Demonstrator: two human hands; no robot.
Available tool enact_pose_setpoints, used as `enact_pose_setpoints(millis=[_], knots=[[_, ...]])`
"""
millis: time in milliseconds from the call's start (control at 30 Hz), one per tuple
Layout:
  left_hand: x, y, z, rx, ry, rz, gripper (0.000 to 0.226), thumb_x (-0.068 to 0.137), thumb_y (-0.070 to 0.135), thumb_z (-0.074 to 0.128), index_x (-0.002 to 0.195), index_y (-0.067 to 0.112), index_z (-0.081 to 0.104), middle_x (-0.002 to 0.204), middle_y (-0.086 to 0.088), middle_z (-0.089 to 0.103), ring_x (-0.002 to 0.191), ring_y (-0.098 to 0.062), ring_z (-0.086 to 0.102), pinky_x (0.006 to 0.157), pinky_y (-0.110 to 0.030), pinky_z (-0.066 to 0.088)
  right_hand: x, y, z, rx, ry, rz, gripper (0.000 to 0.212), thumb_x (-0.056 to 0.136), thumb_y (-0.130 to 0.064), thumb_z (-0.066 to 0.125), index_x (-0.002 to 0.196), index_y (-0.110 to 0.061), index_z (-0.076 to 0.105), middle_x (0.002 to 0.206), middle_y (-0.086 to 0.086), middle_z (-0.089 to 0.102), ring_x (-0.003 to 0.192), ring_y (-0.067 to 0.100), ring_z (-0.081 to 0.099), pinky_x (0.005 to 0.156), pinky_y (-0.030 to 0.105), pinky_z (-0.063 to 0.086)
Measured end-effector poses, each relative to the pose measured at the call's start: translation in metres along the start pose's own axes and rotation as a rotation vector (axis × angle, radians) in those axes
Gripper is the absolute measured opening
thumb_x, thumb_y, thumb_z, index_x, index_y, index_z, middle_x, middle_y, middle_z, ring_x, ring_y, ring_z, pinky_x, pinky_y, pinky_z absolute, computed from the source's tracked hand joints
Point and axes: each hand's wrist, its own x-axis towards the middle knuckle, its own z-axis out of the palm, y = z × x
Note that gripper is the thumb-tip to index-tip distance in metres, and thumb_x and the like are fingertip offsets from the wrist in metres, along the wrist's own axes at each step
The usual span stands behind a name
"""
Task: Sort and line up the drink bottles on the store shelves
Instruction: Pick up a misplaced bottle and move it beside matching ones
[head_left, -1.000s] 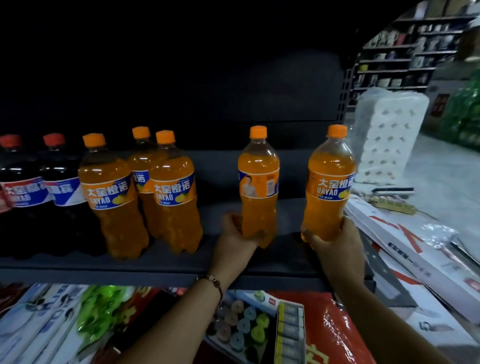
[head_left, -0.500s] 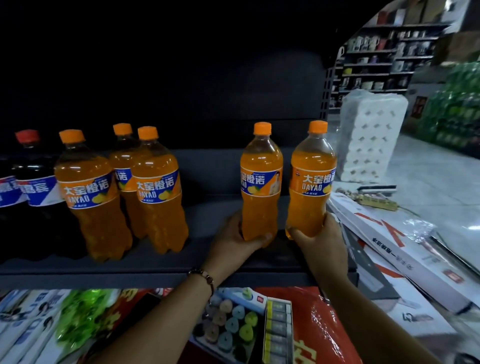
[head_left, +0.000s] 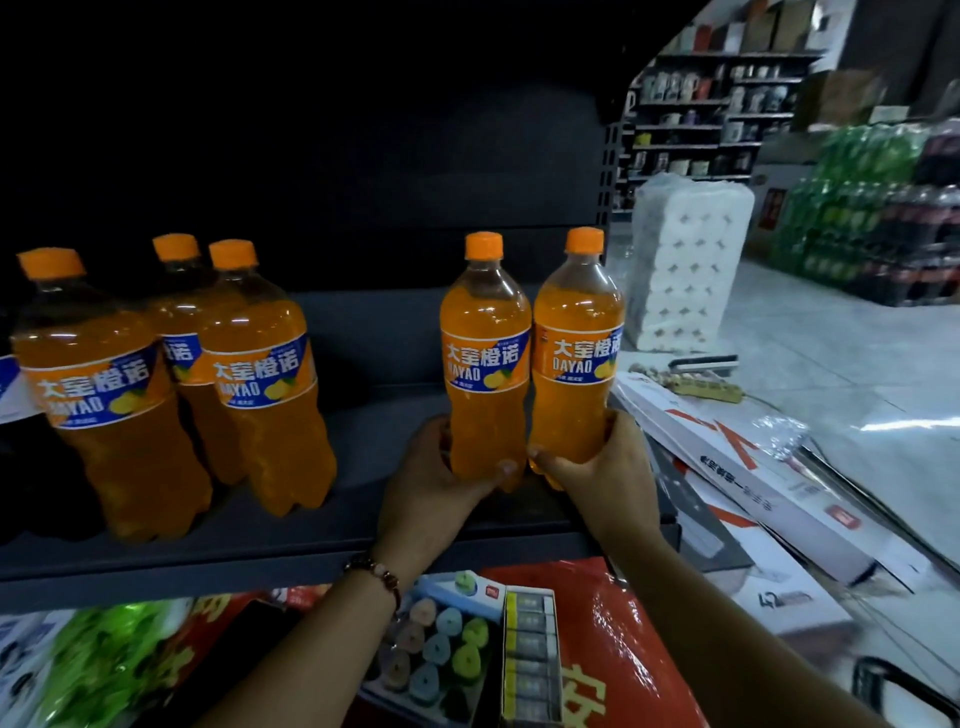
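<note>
Two clear plastic orange soda bottles stood upright and touching on the dark shelf (head_left: 363, 551) near its right end, and both were gripped low! The left hand (head_left: 431, 493) wrapped its fingers round the left bottle (head_left: 485, 358); the right hand (head_left: 605, 467) clasped the right bottle (head_left: 576, 353). Ribbed orange caps, glossy blue-and-orange labels, waisted bodies. Three matching bottles (head_left: 260, 374) clustered well apart to the left.

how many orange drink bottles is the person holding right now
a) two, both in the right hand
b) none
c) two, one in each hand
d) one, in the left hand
c: the left hand grips the left orange bottle near its base, and the right hand grips the right orange bottle beside it.
</note>
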Motion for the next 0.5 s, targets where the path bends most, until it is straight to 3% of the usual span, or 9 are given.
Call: enact_pose_setpoints(millis=[133, 233, 333, 400, 500], knots=[[-0.003, -0.004, 0.000, 0.037, -0.003, 0.040, 0.059, 0.059, 0.069, 0.078, 0.104, 0.055, 0.043, 0.110, 0.021, 0.060, 0.097, 0.003, 0.059, 0.078, -0.028, 0.051, 0.000, -0.002, -0.004, -0.029, -0.064, -0.014, 0.103, 0.053, -0.071, 0.080, 0.135, -0.023, 0.038, 0.128, -0.002, 0.050, 0.120, 0.019, 0.049, 0.098, 0.047, 0.049], [0.003, 0.002, 0.002, 0.143, -0.023, 0.077, 0.058, 0.058, 0.080, 0.070, 0.105, 0.052, 0.051, 0.107, 0.019, 0.061, 0.094, -0.002, 0.061, 0.077, -0.034, 0.054, 0.000, -0.006, -0.006, -0.094, -0.101, -0.018, 0.112, 0.049, -0.080, 0.069, 0.138, -0.021, 0.037, 0.128, -0.002, 0.045, 0.122, 0.019, 0.046, 0.101, 0.047, 0.047], [-0.006, 0.009, -0.002, 0.116, -0.091, 0.105, 0.040, 0.070, 0.069, 0.072, 0.103, 0.053, 0.055, 0.106, 0.017, 0.065, 0.095, -0.003, 0.064, 0.077, -0.029, 0.053, -0.002, -0.010, -0.009, -0.106, -0.138, 0.001, 0.119, 0.046, -0.082, 0.064, 0.141, -0.019, 0.034, 0.136, 0.002, 0.042, 0.128, 0.022, 0.043, 0.104, 0.048, 0.044], [-0.023, 0.016, -0.014, 0.151, -0.100, 0.122, 0.044, 0.078, 0.063, 0.069, 0.116, 0.059, 0.047, 0.120, 0.015, 0.056, 0.110, -0.007, 0.058, 0.082, -0.021, 0.046, -0.008, -0.012, -0.017, -0.075, -0.157, 0.020, 0.118, 0.049, -0.078, 0.067, 0.145, -0.020, 0.030, 0.144, 0.004, 0.039, 0.132, 0.024, 0.040, 0.106, 0.049, 0.042], [-0.056, 0.014, -0.054, 0.384, -0.006, 0.089, 0.067, 0.087, 0.063, 0.056, 0.145, 0.042, 0.029, 0.146, 0.010, 0.034, 0.133, -0.013, 0.037, 0.096, -0.022, 0.035, -0.034, -0.022, -0.026, -0.042, -0.055, -0.002, 0.104, 0.063, -0.069, 0.066, 0.150, -0.028, 0.026, 0.149, 0.006, 0.035, 0.136, 0.026, 0.037, 0.105, 0.053, 0.041]])
